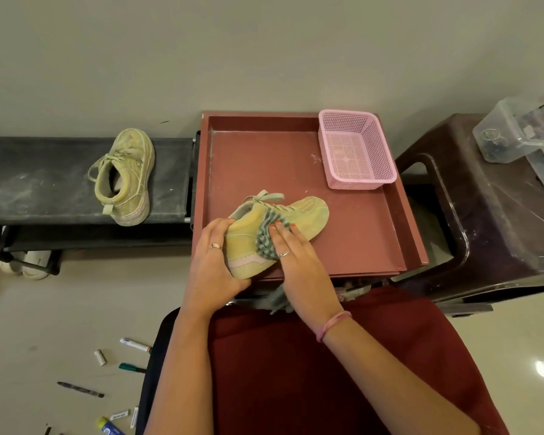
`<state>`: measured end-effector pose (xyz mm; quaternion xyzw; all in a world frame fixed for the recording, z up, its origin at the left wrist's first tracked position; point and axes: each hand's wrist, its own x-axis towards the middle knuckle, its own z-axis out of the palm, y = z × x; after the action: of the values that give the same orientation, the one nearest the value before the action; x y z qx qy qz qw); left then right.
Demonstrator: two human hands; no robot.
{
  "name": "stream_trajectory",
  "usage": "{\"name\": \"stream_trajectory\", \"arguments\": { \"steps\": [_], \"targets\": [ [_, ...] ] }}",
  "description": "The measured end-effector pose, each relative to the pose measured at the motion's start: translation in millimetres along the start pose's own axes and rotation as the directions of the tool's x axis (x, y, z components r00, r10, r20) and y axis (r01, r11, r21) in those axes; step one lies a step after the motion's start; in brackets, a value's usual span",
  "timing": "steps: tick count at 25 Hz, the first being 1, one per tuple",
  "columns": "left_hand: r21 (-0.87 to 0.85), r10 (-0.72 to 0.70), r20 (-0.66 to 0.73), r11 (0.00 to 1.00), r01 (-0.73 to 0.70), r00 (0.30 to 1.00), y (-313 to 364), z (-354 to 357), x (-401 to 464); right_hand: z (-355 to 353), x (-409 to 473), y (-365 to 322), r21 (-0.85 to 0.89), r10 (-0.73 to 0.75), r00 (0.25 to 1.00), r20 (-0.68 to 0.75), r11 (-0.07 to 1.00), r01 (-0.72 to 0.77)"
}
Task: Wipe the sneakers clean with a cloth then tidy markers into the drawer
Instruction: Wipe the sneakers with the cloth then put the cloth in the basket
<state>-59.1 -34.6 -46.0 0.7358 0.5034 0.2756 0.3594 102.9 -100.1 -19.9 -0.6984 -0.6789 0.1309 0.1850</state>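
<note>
**Wiping the first sneaker, markers not yet touched**

I have the yellow-green suede sneaker lying on its side at the near edge of the open dark-red drawer. My left hand curls round its heel and holds it steady. My right hand lies with straight fingers flat on the grey-green waffle-weave cloth, pressing it against the sneaker's side, the rest of the cloth trailing below my wrist. I judge this the wiping step. The second dusty sneaker stands on the black bench, well apart. Next I would sweep the cloth toward the toe, then swap shoes. The loose markers lie on the floor to my left; an empty pink mesh basket sits in the drawer's far corner.
</note>
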Motion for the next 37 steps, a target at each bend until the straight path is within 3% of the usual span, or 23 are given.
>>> {"name": "stream_trajectory", "arguments": {
  "steps": [2, 5, 6, 9, 11, 16, 23, 26, 29, 31, 34, 37],
  "targets": [
    [-0.015, 0.0, -0.003, 1.0, 0.0, 1.0, 0.9, 0.6, -0.2, -3.6, 19.6, 23.4, -0.11, 0.097, 0.995, -0.031, 0.989, -0.1],
    [-0.033, 0.0, -0.018, 0.999, 0.0, 1.0, 3.0, 2.0, 0.5, -7.3, 45.0, 25.8, 0.022, 0.292, 0.956, -0.035, 0.956, -0.291],
    [-0.043, -0.003, -0.024, 0.999, 0.002, 1.0, 3.3, 2.4, 1.0, -3.7, 41.6, 14.3, 0.057, 0.269, 0.963, -0.015, 0.962, -0.268],
    [-0.065, -0.04, -0.033, 0.997, 0.038, 0.999, 1.6, 2.6, 2.5, 15.5, -1.4, -19.8, 0.146, -0.005, 0.996, 0.088, 0.989, -0.008],
    [-0.085, -0.048, -0.026, 0.995, 0.045, 0.999, 0.5, 1.9, 2.0, 20.9, -20.3, -10.6, 0.056, -0.092, 0.99, 0.109, 0.995, 0.086],
    [-0.087, -0.064, -0.012, 0.994, 0.063, 0.998, 1.0, 1.3, 1.4, 5.6, 29.1, 47.1, -0.057, 0.173, 0.981, -0.089, 0.982, -0.179],
    [-0.071, -0.049, -0.017, 0.996, 0.048, 0.999, 2.9, 0.4, 1.3, 6.2, 32.6, 27.0, 0.17, 0.462, 0.876, -0.134, 0.882, -0.439],
    [-0.079, -0.087, -0.03, 0.993, 0.085, 0.996, 2.3, 1.8, 2.5, 11.2, -0.6, -19.4, 0.287, 0.356, 0.934, 0.035, 0.892, -0.35],
    [-0.112, -0.068, -0.033, 0.992, 0.064, 0.997, 3.5, 2.6, 1.5, 17.2, -26.7, -46.5, 0.252, 0.166, 0.971, 0.174, 0.945, -0.207],
    [-0.115, -0.061, -0.029, 0.992, 0.058, 0.998, 5.6, 2.3, 0.8, 19.4, -33.4, -45.3, 0.105, 0.045, 0.995, 0.085, 0.993, -0.054],
    [-0.094, -0.063, -0.005, 0.994, 0.062, 0.998, 6.0, 4.9, 2.1, 16.8, -20.4, -24.7, -0.172, -0.088, 0.996, 0.013, 0.981, 0.089],
    [-0.081, -0.067, 0.002, 0.994, 0.067, 0.998, 4.0, 6.6, 4.5, 10.2, 9.1, -7.6, -0.259, -0.145, 0.989, 0.024, 0.955, 0.146]
  ]
}}
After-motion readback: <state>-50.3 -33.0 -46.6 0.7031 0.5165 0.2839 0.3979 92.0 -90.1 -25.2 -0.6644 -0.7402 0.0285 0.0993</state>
